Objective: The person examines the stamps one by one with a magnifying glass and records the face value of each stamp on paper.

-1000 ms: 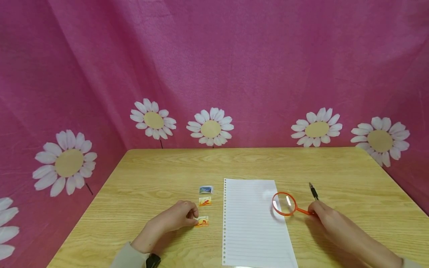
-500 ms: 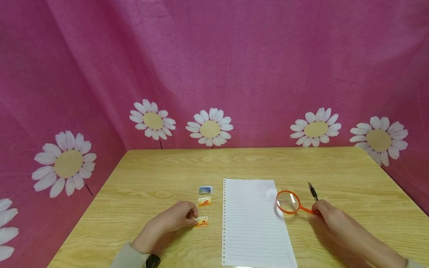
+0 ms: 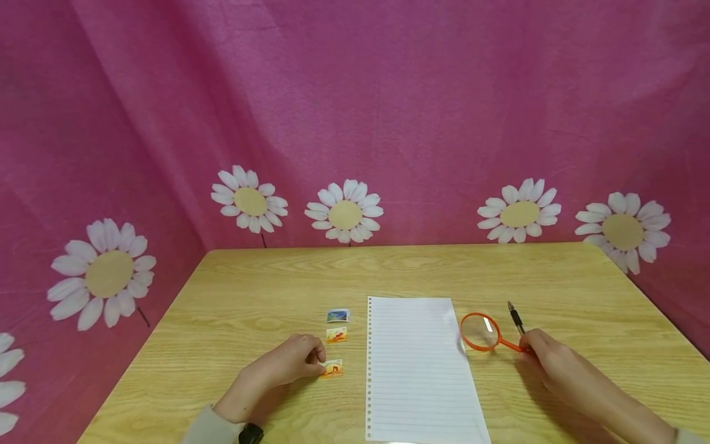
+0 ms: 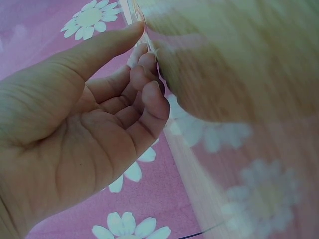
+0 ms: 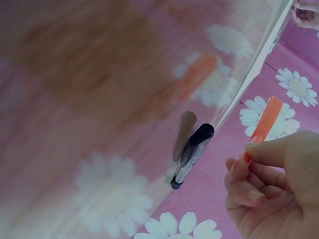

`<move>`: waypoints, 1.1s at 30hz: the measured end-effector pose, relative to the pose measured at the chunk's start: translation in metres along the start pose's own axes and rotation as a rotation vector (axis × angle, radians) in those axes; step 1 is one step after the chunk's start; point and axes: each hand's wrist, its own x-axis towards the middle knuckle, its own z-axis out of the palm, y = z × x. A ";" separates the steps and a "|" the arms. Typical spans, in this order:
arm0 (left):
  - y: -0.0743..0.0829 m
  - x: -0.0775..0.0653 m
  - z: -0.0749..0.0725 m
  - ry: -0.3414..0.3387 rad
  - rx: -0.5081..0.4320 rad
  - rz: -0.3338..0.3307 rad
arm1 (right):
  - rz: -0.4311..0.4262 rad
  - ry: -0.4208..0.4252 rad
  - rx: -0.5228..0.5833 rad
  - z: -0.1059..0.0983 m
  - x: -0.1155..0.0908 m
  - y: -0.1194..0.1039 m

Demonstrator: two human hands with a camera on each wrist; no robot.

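Observation:
In the head view my left hand (image 3: 291, 359) rests on the table with its thumb tip at the left edge of a small yellow stamp (image 3: 334, 368) with a red arch. Its fingers are loosely bent; the left wrist view has thumb (image 4: 119, 40) and index tip apart at the table surface. Two more stamps lie beyond: a yellow-red one (image 3: 336, 335) and a blue one (image 3: 338, 316). My right hand (image 3: 554, 365) pinches the handle of an orange magnifying glass (image 3: 501, 341), its lens tilted by the paper's right edge. That handle (image 5: 265, 119) shows between thumb and forefinger in the right wrist view.
A lined, hole-punched sheet of paper (image 3: 418, 370) lies between the hands. Just beyond my right hand is a black pen (image 3: 516, 317). The wooden table (image 3: 266, 277) ends at a pink curtain (image 3: 355, 111) with daisies.
My right hand has shifted the magnifying glass a little to the right and back, so its lens now overlaps less of the paper. My left hand stays at the stamp.

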 end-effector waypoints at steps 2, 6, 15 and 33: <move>0.000 0.000 0.000 -0.002 0.001 -0.001 | -0.003 0.005 -0.004 0.001 0.000 0.001; 0.000 -0.002 0.000 0.003 -0.001 0.004 | -0.011 0.018 -0.005 0.002 0.000 0.003; -0.001 -0.003 0.000 0.003 -0.035 0.011 | -0.084 0.059 0.043 0.003 0.002 0.007; -0.002 -0.001 0.000 0.013 -0.012 0.028 | -0.073 0.056 0.031 0.008 0.008 0.011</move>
